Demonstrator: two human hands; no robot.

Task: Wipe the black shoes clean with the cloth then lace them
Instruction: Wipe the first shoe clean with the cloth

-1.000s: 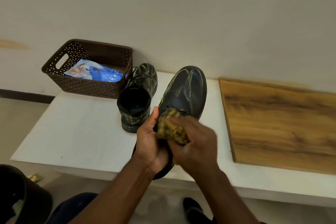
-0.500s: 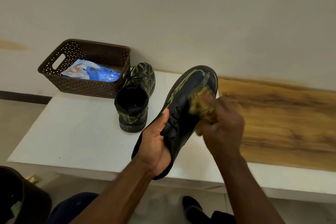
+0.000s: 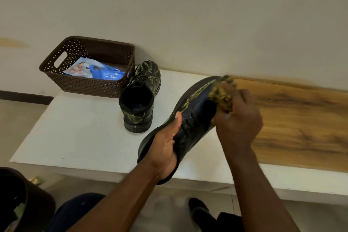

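Observation:
My left hand (image 3: 165, 149) grips a black shoe (image 3: 195, 111) by its heel end and holds it tilted on its side above the white table (image 3: 79, 133), toe pointing away. Yellowish streaks run along the shoe's edge. My right hand (image 3: 237, 120) holds a bunched yellow-green cloth (image 3: 222, 94) pressed against the toe. The second black shoe (image 3: 140, 98) stands upright on the table to the left, also streaked yellow, its opening facing me. No laces are clearly visible.
A brown perforated basket (image 3: 88, 84) holding a blue and white packet (image 3: 98, 71) sits at the table's back left against the wall. A wooden board (image 3: 305, 126) lies on the right. A dark bin (image 3: 22, 201) stands at the lower left on the floor.
The cloth has travelled from the shoe's middle up to the toe tip, and the shoe has been rolled further onto its side. The other shoe has stayed put.

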